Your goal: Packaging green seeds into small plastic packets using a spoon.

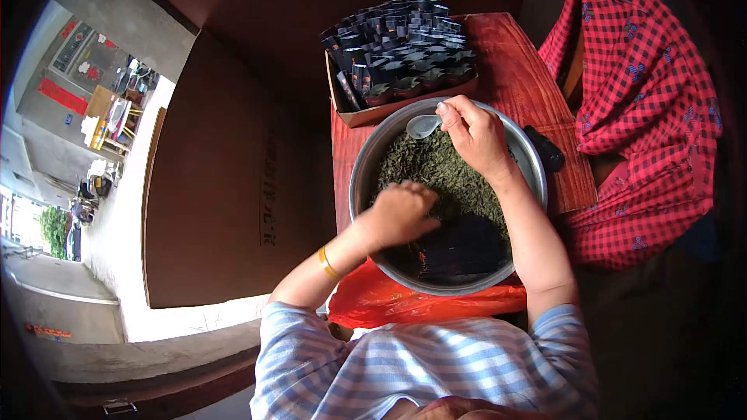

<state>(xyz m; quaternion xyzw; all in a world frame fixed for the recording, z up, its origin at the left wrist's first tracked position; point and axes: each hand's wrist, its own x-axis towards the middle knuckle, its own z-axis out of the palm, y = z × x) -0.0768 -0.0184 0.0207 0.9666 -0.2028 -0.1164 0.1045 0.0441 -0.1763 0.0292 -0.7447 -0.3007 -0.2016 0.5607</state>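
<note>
A round metal basin [357, 186] holds dark green dried leaves [408, 157], which look like loose tea. My right hand [475, 131] holds a clear plastic scoop [422, 126] over the far part of the basin. Above the leaves, nearer the basin's left side, is my left hand [402, 213], blurred and palm down; whether anything is in its fingers cannot be told. Flat black packets [467, 248] lie in the near part of the basin. Beyond the rim stands a cardboard box [373, 116] packed with many small black packets [402, 49], their tops upward.
The basin rests on a red wood-grain surface [502, 46]. A black object [544, 149] lies right of it, and a red checked cloth [648, 99] hangs farther right. A red plastic bag [420, 300] is below the near rim. A large cardboard panel [222, 186] stands left.
</note>
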